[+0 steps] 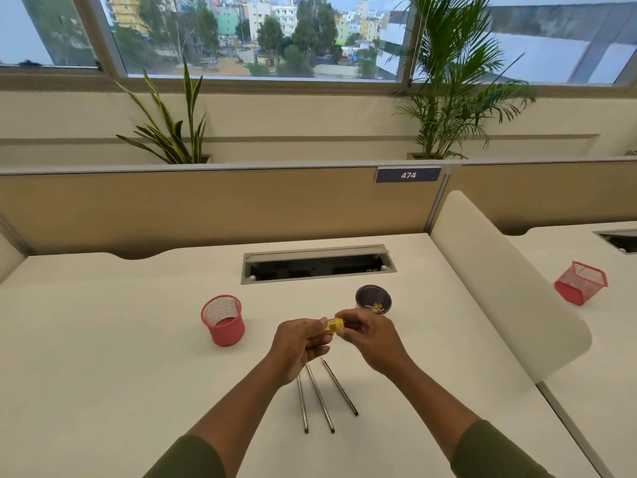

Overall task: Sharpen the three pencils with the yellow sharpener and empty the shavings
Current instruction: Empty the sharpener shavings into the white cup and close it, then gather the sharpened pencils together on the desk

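Holding the yellow sharpener point(333, 325) between both hands above the white desk point(103, 339), forearms reaching in from the bottom edge, olive sleeves at the elbows. Left hand point(301, 343) fingers curled round the sharpener's left end; right hand point(367, 338) pinches its right end with thumb and fingertips. Three pencils point(320, 396) lie on the desk just below the hands, tips partly hidden under the left hand. Dark round container point(373, 299) with shavings inside sits just behind the right hand. Red mesh cup point(223, 320) stands left of the hands.
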